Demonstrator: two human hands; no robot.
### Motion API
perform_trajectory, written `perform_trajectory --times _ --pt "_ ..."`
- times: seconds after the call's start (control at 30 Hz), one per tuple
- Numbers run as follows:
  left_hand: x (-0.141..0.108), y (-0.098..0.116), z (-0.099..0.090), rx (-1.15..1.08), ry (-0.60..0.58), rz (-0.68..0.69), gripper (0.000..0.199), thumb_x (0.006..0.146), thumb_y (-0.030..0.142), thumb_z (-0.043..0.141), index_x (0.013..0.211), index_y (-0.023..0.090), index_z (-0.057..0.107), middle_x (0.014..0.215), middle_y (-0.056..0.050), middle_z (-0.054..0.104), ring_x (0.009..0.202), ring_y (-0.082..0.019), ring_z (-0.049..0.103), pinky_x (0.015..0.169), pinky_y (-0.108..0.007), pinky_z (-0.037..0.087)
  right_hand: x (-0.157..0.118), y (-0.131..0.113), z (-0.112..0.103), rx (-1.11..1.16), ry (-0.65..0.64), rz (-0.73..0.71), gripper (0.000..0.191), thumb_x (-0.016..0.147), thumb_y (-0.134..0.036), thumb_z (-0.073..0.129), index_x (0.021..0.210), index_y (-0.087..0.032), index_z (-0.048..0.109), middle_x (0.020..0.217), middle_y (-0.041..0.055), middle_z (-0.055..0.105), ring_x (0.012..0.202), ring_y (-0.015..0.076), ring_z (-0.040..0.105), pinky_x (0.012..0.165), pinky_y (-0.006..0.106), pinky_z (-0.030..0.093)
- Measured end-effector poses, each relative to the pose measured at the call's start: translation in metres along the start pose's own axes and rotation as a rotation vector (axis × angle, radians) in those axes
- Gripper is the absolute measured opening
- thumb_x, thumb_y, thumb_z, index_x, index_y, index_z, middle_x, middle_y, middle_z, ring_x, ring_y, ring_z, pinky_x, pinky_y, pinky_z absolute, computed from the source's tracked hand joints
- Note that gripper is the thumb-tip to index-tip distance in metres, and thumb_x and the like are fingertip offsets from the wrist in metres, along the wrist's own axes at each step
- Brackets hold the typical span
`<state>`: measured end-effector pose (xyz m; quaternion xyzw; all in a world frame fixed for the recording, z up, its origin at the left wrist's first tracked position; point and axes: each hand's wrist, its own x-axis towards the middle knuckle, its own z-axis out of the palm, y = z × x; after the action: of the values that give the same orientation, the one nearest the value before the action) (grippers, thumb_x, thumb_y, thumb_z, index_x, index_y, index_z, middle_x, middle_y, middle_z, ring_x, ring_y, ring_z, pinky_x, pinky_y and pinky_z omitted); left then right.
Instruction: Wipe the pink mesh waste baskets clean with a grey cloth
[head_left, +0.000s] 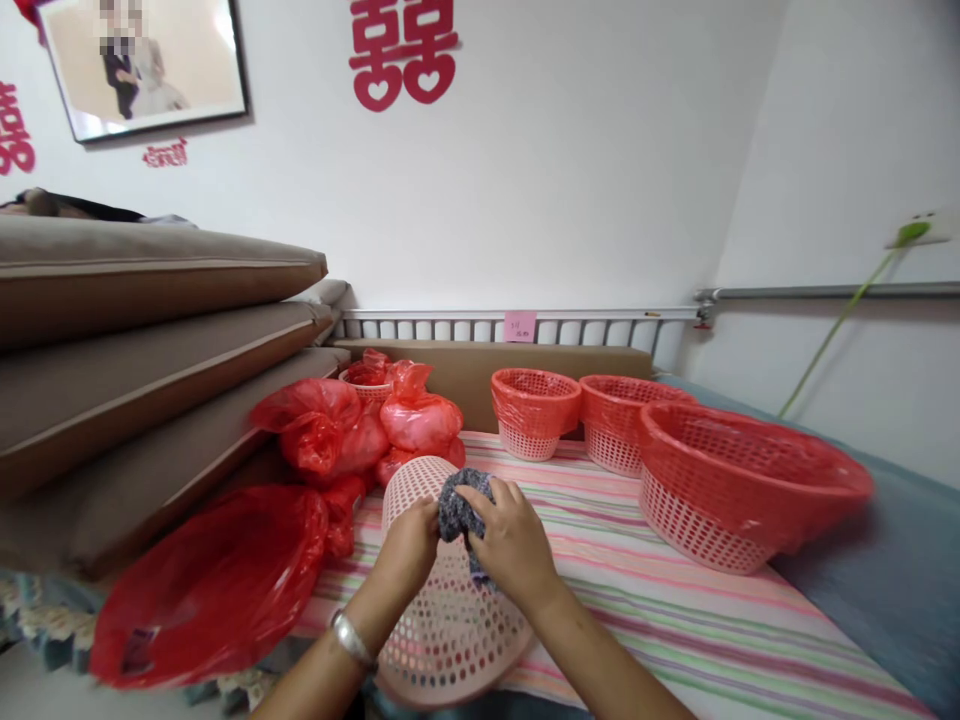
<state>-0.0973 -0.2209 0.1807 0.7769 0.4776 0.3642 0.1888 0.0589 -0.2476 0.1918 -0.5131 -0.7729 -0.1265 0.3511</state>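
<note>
Both my hands hold a dark grey speckled knitted sock, bunched up, with a lower end hanging down. My left hand pinches its left side; a silver bracelet circles that wrist. From the right, my right hand grips the sock, fingers curled over it. Directly beneath them is a pale pink perforated plastic basket, partly covered by my hands and forearms. Whether it lies on its side or upside down I cannot tell.
Three baskets lined with red plastic bags stand at the right on a striped sheet. At left are filled red bags, an opened red bag and stacked cushions. A radiator runs along the wall.
</note>
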Motion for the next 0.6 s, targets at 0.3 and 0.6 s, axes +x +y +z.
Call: perform_trajectory --times 0.3,0.6 --pt "-0.070 -0.058 0.004 0.050 0.147 -0.037 0.037 0.085 0.021 0.049 0.118 0.026 0.063 0.130 -0.007 0.060 0.124 -0.023 0.051 0.103 -0.041 0.042 -0.063 0.041 0.042 0.241 0.162 0.378 0.043 0.070 -0.013 0.054 0.112 -0.024 0.056 0.107 0.0056 0.057 0.105 0.0241 0.051 0.093 0.041 0.043" --pt "-0.071 -0.086 0.004 0.022 0.177 0.028 0.034 0.085 0.030 0.051 0.116 0.028 0.064 0.124 -0.004 0.064 0.119 -0.024 0.055 0.101 -0.043 0.042 -0.071 0.059 0.049 0.310 0.186 0.568 0.044 0.067 -0.013 0.051 0.110 -0.019 0.054 0.105 0.0079 0.062 0.101 0.0242 0.057 0.089 0.039 0.045"
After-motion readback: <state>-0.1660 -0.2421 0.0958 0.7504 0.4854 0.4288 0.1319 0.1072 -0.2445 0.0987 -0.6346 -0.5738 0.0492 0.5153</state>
